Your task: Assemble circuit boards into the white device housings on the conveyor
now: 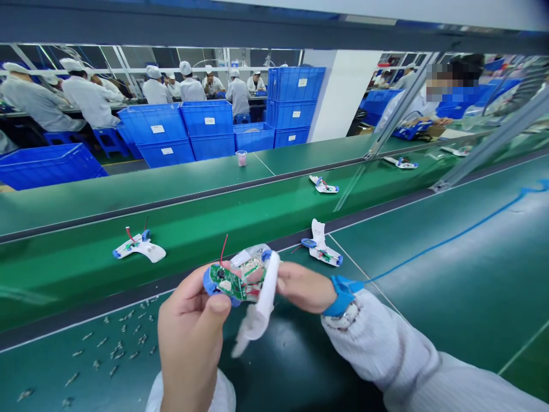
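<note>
Between the thumb and fingers of my left hand (193,326) is a green circuit board (227,281) seated in a blue plastic part, with a red wire standing up from it. My right hand (304,286) grips a white gun-shaped plastic housing (266,292) from behind, its fingers partly hidden by it. The housing tilts downward, its lower end blurred, and red wires run between it and the board. Just behind both, a clear bag-like thing (251,263) shows small pale pieces. A blue strap (343,294) with a cord circles my right wrist.
Small metal parts (120,346) lie scattered on the bench at left. Similar white assemblies rest around: one (139,246) on the green conveyor (206,220), one (321,246) at the bench edge. Blue crates (295,109) and several co-workers are beyond; a slanted metal post (493,131) stands right.
</note>
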Tool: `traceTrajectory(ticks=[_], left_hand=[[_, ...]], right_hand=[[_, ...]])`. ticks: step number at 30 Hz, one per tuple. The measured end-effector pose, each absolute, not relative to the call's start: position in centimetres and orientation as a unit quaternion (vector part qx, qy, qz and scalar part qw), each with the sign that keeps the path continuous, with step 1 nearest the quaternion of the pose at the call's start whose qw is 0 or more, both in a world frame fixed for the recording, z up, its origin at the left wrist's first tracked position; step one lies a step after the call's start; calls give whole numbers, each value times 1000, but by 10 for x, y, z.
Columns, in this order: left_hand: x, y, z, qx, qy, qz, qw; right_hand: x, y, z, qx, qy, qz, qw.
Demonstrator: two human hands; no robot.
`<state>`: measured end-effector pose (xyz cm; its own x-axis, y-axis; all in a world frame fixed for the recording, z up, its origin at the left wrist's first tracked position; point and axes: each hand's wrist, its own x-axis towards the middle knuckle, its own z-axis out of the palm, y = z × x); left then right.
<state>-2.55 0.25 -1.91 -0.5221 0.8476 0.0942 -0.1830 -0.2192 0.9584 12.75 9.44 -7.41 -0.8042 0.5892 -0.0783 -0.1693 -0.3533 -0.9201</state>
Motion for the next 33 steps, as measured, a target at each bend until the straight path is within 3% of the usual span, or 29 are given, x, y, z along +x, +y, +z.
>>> traceTrajectory(ticks=[3,5,9,13,17,20,28,33], left_hand=[[-22,-3,-10,349,564,672,330],[-18,-5,-4,363,596,650,301],[-14,-7,-1,397,640,605,258],[-15,-8,-2,422,670,552,262],[-17,-5,-1,436,665,529,297],[-20,-1,-5,386,623,562,383],[-26,1,-13,303,571,619,447],[-23,8,-11,301,535,642,460]], right_hand=[[134,99,-40,-333,-544,679,363],[133,92,-18,-312,-591,628,398],[121,72,9,-251,-684,571,378],[112,68,7,-257,-652,610,369],[112,76,-3,-239,-651,611,382],[112,85,-4,-246,-666,585,392],[118,100,-9,-400,-744,444,301],[122,89,-29,-361,-679,599,224]])
